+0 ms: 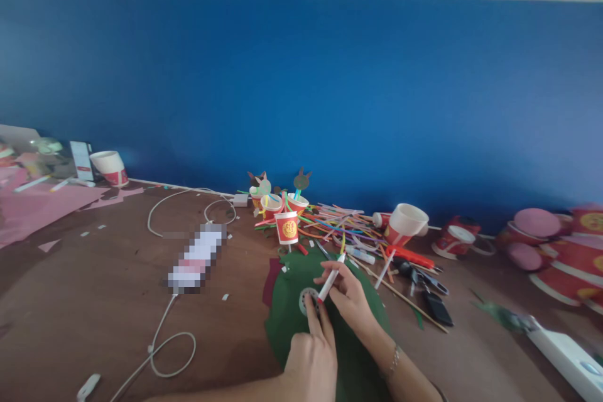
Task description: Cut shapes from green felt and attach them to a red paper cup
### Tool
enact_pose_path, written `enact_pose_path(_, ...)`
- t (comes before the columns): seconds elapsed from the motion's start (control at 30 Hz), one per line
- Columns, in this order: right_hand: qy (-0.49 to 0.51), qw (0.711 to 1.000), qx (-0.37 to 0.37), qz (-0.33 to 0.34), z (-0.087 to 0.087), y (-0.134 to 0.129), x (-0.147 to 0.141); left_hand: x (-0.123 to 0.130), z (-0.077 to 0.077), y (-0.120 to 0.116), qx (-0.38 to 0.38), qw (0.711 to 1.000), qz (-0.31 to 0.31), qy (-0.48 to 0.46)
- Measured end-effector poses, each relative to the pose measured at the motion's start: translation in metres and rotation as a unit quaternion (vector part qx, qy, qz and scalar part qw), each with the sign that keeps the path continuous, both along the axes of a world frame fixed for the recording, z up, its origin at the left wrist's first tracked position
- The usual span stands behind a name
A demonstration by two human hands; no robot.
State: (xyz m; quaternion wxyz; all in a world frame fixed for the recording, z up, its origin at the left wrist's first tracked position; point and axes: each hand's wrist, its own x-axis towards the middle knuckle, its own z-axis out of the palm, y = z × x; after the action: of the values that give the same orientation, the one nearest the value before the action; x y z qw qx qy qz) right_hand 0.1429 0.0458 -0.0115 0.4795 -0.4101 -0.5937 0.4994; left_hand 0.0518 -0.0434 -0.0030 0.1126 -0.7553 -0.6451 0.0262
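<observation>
Two stretched fingers of my left hand (311, 352) press down on a small pale round disc (303, 305) with holes around it. The disc lies on a dark green sheet of paper (285, 326). In my right hand (351, 298) is a white marker (331, 282) with a red end, tilted so that this end is at the disc's right edge. I cannot tell whether the tip touches the paper. Under the green sheet, a dark red piece of paper (270, 282) shows at the left.
Paper cups (286, 229) with animal cut-outs, many coloured pipe cleaners (339, 223) and a large cup (407, 223) stand beyond the sheet. Keys (438, 308) and a thin stick (409, 301) lie right. A phone (198, 257) with a cable lies left; pink paper (47, 204) lies farther left.
</observation>
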Motion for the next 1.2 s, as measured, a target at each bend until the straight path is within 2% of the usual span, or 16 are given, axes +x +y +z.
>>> enact_pose_path(0.27, 0.009, 0.999, -0.026, 0.019, -0.002, 0.000, -0.002, -0.002, -0.005, 0.001, 0.018, 1.000, -0.004, -0.002)
enact_pose_path(0.77, 0.019, 0.999, -0.041, 0.028, -0.005, 0.002, -0.001, -0.005, 0.000, 0.005, -0.019, 0.998, -0.037, 0.044)
enact_pose_path(0.93, 0.022, 0.998, -0.040, 0.032, -0.010, 0.004, -0.002, -0.009, -0.003, 0.006, -0.010, 0.995, -0.067, 0.078)
enact_pose_path(1.2, 0.000, 0.998, -0.045, 0.031, -0.010, 0.004, -0.001, -0.011, -0.007, 0.004, 0.024, 0.993, -0.074, 0.093)
